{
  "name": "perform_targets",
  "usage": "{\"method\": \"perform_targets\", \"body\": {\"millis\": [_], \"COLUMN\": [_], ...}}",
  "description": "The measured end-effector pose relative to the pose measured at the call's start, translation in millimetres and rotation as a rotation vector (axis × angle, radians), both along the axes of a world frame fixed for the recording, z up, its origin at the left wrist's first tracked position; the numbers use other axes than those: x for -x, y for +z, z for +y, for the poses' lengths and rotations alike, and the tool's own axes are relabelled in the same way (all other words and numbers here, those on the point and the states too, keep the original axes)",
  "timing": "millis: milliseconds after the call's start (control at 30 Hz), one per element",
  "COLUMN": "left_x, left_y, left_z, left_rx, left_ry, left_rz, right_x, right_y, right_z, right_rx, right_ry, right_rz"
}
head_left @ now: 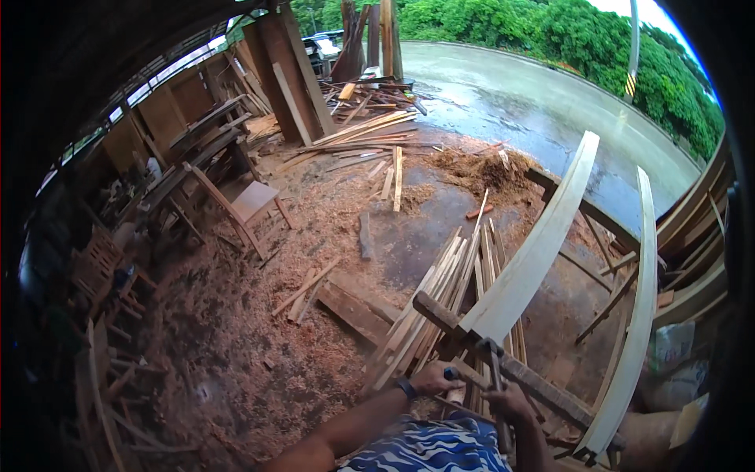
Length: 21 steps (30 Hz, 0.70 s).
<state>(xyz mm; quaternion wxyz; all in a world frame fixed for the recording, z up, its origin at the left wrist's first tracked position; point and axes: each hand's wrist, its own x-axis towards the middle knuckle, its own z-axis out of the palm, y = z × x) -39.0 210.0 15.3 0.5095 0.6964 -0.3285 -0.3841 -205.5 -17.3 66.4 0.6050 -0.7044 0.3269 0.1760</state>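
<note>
My left hand (431,379), with a dark band at the wrist, is closed around a short handle with a dark blue end (451,374). Just right of it, my right hand (513,403) grips a long metal bar (496,368) with a hooked head. That head lies at the edge of a rough wooden beam (543,383), close to the near end of a wide pale board (535,256). The board rests across the beam and slants away from me. Whether the handle and the bar are one tool, I cannot tell.
A second long pale board (641,307) lies across the beam on the right. Thin wood strips (436,299) are stacked beside the beam. A thick plank (355,309) lies on the shavings-strewn floor. A chair (253,200) stands at left; scrap wood (370,118) is piled far off.
</note>
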Motion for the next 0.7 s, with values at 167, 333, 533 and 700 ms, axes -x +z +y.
{"method": "perform_targets", "body": {"millis": [167, 333, 533, 700], "left_x": [4.8, -20.0, 33.5, 111.2], "left_y": [40.5, -22.3, -60.4, -50.3], "left_z": [19.7, 67.2, 204.6, 258.5], "left_rx": [0.042, -0.008, -0.029, -0.472], "left_ry": [0.331, 0.803, 1.347, 1.436], "left_rz": [-0.348, 0.328, 0.455, -0.022], "right_x": [-69.3, -99.6, -165.3, -206.3], "right_y": [14.7, 25.1, -120.8, -205.1], "right_z": [73.0, 107.6, -27.4, -247.2], "right_rx": [-0.17, 0.03, -0.043, -0.255], "right_ry": [0.073, 0.712, 0.119, -0.437], "right_rz": [-0.171, -0.534, -0.384, -0.156]}}
